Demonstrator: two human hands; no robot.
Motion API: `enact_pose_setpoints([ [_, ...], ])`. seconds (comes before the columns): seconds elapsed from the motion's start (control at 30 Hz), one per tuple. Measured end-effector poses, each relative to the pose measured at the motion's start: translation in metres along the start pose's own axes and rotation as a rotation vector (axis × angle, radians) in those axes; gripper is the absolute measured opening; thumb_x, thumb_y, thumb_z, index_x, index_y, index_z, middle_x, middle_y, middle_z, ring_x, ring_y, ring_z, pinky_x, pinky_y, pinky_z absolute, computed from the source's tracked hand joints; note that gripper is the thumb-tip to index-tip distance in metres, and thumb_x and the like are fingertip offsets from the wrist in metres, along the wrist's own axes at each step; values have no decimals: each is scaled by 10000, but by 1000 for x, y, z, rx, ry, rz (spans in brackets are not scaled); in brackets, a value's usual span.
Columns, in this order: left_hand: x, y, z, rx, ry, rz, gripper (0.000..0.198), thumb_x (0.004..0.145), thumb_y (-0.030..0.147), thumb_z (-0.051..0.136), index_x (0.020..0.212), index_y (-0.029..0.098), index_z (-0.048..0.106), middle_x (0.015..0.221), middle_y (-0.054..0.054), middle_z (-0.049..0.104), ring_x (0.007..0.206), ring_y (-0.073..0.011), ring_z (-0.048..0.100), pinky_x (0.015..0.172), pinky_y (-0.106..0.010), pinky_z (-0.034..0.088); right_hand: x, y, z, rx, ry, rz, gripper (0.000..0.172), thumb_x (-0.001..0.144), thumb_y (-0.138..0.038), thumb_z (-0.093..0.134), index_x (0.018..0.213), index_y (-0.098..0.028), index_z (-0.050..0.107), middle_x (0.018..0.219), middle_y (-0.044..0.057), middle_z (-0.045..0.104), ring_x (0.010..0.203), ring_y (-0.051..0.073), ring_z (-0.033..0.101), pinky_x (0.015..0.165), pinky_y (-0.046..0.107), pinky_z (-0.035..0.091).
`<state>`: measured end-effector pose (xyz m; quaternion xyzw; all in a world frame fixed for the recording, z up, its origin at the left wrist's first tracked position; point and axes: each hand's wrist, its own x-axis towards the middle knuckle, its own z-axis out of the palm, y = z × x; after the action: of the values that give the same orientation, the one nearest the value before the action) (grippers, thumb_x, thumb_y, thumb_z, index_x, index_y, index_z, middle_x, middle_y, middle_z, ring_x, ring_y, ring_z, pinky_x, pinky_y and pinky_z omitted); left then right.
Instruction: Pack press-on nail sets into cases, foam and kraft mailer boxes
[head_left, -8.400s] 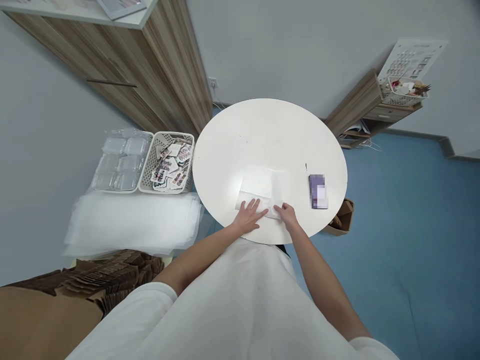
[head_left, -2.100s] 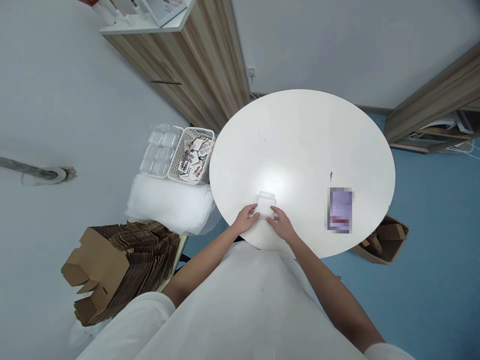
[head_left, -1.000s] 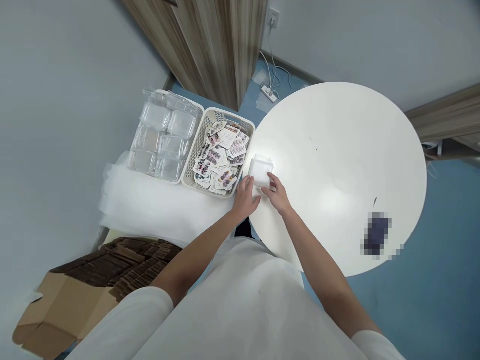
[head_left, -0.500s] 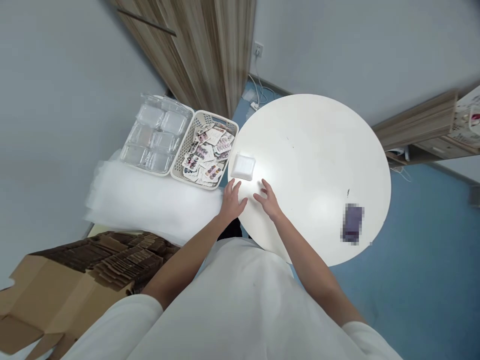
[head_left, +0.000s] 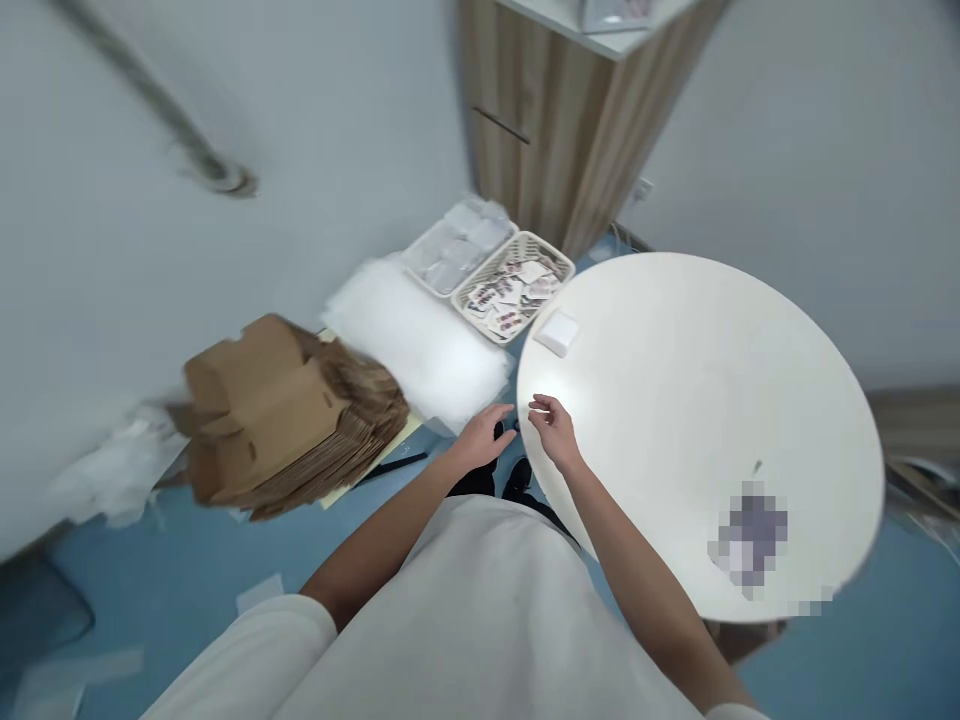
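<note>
Far left, a blurred pipe (head_left: 169, 110) slanted down across the grey wall, above a crumpled mass of white plastic (head_left: 112, 465). Pale scraps (head_left: 259, 592) lay on the blue floor (head_left: 187, 560). Next came a stack of flat brown cardboard blanks (head_left: 300, 430), the topmost spread out, and behind it, to the right, a pile of white translucent sheets (head_left: 427, 340). Beyond the sheets, a white basket (head_left: 427, 281) bore clear plastic cases (head_left: 457, 250). The left hand (head_left: 484, 440) hung near the lower edge of the sheets, beside the table's rim; its thumb stood apart from the extended fingers, and its grasp was unclosed and bare. A second, perforated basket (head_left: 476, 322), just beside the first, contained a loose heap of printed cards (head_left: 510, 290); a wood-grained cabinet (head_left: 540, 120) rose behind. The right hand (head_left: 555, 430), fingers loosely bent and thumb free, likewise gripped nothing and was poised over the left margin of the round white table (head_left: 690, 400). The small white packet (head_left: 557, 332) rested flat on this same table, near its upper left edge, close to the card basket and apart from both hands. Farther right, a pixelated purple object (head_left: 757, 530) occupied the near part of the tabletop.
</note>
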<state>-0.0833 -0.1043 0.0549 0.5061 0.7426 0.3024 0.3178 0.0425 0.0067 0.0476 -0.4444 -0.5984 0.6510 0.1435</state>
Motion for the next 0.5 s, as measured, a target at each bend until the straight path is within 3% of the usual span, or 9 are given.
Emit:
enact_pose_setpoints([
  [0.13,-45,-8,-37,15,182,-102,405,824,319,437,1214,210,424,1190,-83,520,1048,-212,524,817,-349,476,6,-16,40,-71,-168,-124,401,720,-401,533,1061,-190,529,995,74,598,758,150,564,745,350,462],
  [0.3,-99,-30,-89,126,454,-178,377,832,349,426,1171,188,460,1178,-82,526,1069,-203,505,881,-344,437,4,-38,94,-241,-357,-265,386,737,-435,514,1035,-191,544,972,74,610,787,167,567,723,339,464],
  [0.4,-128,-48,-122,249,561,-265,386,832,380,416,1166,195,467,1171,-84,533,1074,-221,500,889,-364,418,1,-53,129,-413,-381,-426,363,742,-428,518,1026,-205,555,1011,70,593,874,193,546,785,366,440],
  [0.5,-158,-71,-155,408,586,-414,414,817,431,417,1151,195,484,1142,-100,551,1051,-272,500,846,-414,414,-2,-68,170,-593,-329,-602,364,760,-406,505,1063,-209,547,1039,79,558,957,221,502,834,386,408],
])
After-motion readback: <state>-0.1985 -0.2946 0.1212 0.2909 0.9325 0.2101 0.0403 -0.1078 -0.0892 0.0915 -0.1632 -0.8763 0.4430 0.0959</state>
